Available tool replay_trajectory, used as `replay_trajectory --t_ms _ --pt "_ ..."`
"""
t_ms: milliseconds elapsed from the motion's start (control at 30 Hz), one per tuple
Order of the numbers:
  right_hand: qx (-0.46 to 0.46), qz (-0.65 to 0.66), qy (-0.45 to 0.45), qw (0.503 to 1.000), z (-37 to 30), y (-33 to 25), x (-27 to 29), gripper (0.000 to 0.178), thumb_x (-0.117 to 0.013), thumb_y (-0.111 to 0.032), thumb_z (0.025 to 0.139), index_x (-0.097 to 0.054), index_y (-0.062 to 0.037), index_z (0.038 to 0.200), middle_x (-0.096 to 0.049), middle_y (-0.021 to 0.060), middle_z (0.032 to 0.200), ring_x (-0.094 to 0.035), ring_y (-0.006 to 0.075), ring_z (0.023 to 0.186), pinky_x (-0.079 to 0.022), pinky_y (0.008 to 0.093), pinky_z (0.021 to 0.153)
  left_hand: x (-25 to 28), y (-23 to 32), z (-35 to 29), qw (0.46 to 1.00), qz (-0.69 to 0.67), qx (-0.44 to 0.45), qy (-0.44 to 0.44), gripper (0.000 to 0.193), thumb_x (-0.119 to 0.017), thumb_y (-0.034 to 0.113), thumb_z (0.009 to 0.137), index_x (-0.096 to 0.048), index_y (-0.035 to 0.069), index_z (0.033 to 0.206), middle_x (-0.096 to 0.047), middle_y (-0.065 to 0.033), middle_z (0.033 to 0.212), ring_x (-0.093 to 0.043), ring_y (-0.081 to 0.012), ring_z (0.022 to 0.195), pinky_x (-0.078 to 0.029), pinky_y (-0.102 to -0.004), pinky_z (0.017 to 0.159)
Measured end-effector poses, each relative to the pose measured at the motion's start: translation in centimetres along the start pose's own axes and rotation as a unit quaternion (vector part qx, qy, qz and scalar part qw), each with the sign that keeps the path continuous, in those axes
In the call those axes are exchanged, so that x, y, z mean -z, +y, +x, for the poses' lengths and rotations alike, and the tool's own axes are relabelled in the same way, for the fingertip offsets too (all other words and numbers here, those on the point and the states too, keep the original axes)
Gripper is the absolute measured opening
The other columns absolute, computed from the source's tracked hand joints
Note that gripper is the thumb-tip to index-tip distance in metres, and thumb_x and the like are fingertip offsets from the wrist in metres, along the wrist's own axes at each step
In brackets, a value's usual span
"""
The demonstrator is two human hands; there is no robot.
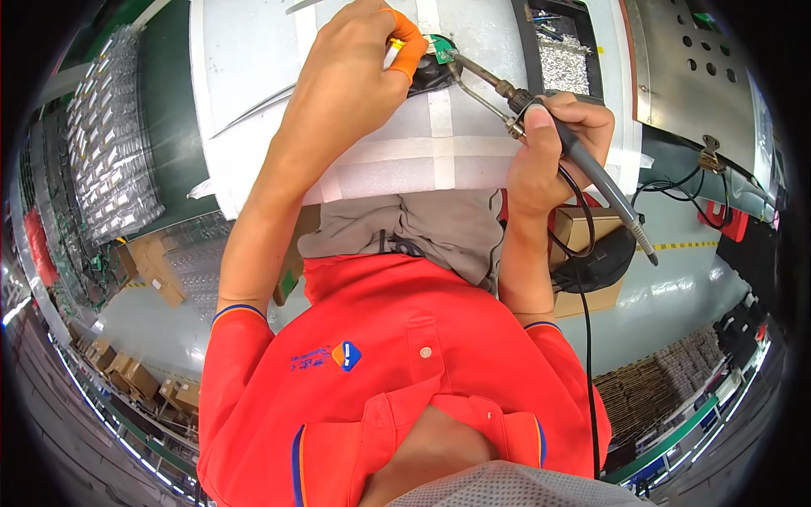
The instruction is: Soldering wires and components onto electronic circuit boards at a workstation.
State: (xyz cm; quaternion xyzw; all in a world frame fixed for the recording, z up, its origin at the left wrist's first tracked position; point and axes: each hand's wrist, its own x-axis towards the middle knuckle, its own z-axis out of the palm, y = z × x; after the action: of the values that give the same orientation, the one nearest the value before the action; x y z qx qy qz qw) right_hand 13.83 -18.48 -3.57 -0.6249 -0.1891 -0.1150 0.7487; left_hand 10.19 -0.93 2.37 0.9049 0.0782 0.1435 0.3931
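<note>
My left hand (351,72) reaches out over the white work surface (253,76), with an orange finger cot on one fingertip. Its fingers pinch a small green circuit board (440,48) held over a dark fixture (431,74). In my right hand (549,139) I grip a grey soldering iron (583,160) like a pen. The iron's metal tip (463,63) touches the edge of the green board. A black cord (583,279) hangs from the iron's handle down past my orange shirt.
A black tray (559,51) with small metal parts sits at the far right of the bench. Clear plastic trays of parts (110,135) are stacked on the left. Cardboard boxes (583,237) stand below the bench, and a perforated metal panel (693,68) is at the right.
</note>
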Motion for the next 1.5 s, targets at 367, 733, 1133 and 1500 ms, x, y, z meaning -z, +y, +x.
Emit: replay_trajectory --t_ms 367,733,1133,1500 --pt "-0.048 0.004 -0.043 0.998 0.2 0.4 -0.1 0.02 -0.065 0.0 0.084 -0.046 -0.0039 0.093 -0.053 0.0052 0.075 -0.045 0.0065 0.059 -0.036 0.0191 0.049 0.1 0.3 0.2 0.998 -0.019 0.056 -0.023 0.003 -0.059 0.0 0.081 -0.06 -0.002 0.081 -0.062 -0.022 0.073 -0.058 -0.0399 0.071 -0.044 -0.0442 0.065" --pt "-0.023 0.0 -0.001 1.0 0.1 0.7 0.2 0.019 -0.06 0.002 0.082 -0.045 -0.0049 0.091 -0.049 0.0043 0.07 -0.039 0.0065 0.055 -0.033 0.0198 0.047 0.4 0.5 0.5 0.997 -0.025 0.067 -0.032 0.005 -0.061 0.003 0.082 -0.061 -0.003 0.081 -0.061 -0.0222 0.072 -0.057 -0.0391 0.067 -0.043 -0.0427 0.062" --pt "-0.033 0.007 -0.034 0.999 -0.1 0.3 0.0 0.021 -0.061 0.003 0.082 -0.045 -0.0042 0.092 -0.049 0.0046 0.071 -0.042 0.0075 0.059 -0.034 0.0206 0.052 0.5 1.0 0.6 0.991 -0.016 0.114 -0.062 0.008 -0.063 0.004 0.081 -0.062 -0.004 0.083 -0.06 -0.0222 0.074 -0.055 -0.0378 0.068 -0.042 -0.0424 0.063" --pt "-0.014 0.001 -0.059 0.998 0.2 1.0 0.3 0.02 -0.061 0.002 0.083 -0.045 -0.0041 0.094 -0.049 0.0054 0.073 -0.041 0.0079 0.061 -0.035 0.021 0.055 0.2 0.8 1.2 0.988 -0.01 0.131 -0.08 0.006 -0.063 0.003 0.081 -0.062 -0.003 0.083 -0.06 -0.0225 0.074 -0.056 -0.0378 0.07 -0.042 -0.0442 0.063"
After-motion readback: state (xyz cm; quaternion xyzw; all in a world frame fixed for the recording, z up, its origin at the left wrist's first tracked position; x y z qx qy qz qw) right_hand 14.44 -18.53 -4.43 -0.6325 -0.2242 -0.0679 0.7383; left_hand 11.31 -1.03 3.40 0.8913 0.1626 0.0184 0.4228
